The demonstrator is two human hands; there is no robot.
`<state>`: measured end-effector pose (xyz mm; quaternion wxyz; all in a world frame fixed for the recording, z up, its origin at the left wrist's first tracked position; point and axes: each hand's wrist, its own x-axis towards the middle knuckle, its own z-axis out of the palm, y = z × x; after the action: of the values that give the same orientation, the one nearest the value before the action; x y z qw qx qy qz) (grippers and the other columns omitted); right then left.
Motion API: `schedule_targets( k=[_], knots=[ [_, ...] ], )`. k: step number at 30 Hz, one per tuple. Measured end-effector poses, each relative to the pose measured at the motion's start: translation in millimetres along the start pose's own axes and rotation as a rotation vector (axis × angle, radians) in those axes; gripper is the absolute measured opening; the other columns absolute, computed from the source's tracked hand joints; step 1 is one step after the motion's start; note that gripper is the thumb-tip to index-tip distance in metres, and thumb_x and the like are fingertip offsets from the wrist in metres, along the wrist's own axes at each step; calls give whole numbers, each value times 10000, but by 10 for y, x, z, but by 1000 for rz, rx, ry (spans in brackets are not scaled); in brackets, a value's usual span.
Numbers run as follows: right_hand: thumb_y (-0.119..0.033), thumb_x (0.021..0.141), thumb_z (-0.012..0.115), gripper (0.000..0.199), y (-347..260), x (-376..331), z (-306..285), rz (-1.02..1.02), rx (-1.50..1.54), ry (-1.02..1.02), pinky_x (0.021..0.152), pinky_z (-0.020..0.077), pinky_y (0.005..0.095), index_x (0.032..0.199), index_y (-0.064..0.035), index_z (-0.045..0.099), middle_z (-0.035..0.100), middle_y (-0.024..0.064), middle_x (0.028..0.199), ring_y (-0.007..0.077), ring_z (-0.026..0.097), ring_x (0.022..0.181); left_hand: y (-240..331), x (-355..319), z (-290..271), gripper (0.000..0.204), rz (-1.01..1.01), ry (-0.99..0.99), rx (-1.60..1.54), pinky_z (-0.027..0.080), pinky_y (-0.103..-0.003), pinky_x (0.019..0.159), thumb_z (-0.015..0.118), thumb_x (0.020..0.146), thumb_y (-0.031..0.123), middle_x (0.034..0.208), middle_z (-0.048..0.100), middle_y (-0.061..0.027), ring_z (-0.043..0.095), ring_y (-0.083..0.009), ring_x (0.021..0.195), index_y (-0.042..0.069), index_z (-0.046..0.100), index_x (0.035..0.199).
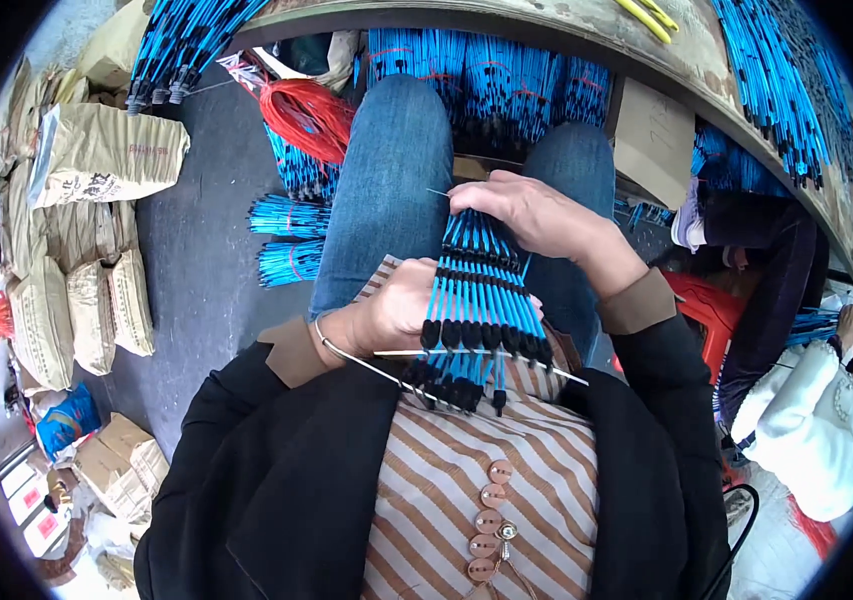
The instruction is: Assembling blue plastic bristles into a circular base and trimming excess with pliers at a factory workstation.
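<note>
A fanned bundle of thin blue rods with black fittings (486,300) lies across my lap, its rods side by side. My left hand (396,305) is wrapped round the bundle from the left and beneath, so most of its fingers are hidden. At the far, narrow end my right hand (536,215) closes its fingers on the rod ends. A thin pale stick (426,352) crosses the near part of the bundle. Close to my right fingertips a short thin tip pokes out to the left; I cannot make out what it belongs to.
Ahead, a wooden bench (586,35) carries blue rod bundles (771,90) and yellow-handled pliers (651,18). Red strips (304,118) hang beside my left knee. Paper sacks (96,160) stand at left. A person in white (811,430) sits at right, near a red stool (696,320).
</note>
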<state>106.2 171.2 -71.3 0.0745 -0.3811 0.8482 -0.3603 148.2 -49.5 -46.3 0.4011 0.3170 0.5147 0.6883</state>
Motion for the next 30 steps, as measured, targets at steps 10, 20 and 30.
schedule_targets(
  k=[10,20,30],
  knots=[
    [-112,833,491,220,94,-98,25,201,38,-116,778,455,358,1047,-142,532,617,50,996,262,567,839,-25,362,-86,277,284,22,56,509,-326,846,623,810,96,1117,652,-126,651,-217,944,45,648,1081],
    [-151,843,479,201,59,-99,-95,74,-96,50,792,449,359,1035,-145,537,616,43,987,261,573,831,-5,417,-67,283,443,-195,556,512,-337,882,600,841,102,1122,647,-137,655,-239,978,59,622,1120],
    [-142,813,510,220,290,-60,-112,169,44,-88,786,446,370,1028,-123,550,631,58,961,261,564,839,162,689,-161,277,312,87,357,504,-303,710,637,724,10,888,687,-65,639,-237,791,53,673,996]
  ],
)
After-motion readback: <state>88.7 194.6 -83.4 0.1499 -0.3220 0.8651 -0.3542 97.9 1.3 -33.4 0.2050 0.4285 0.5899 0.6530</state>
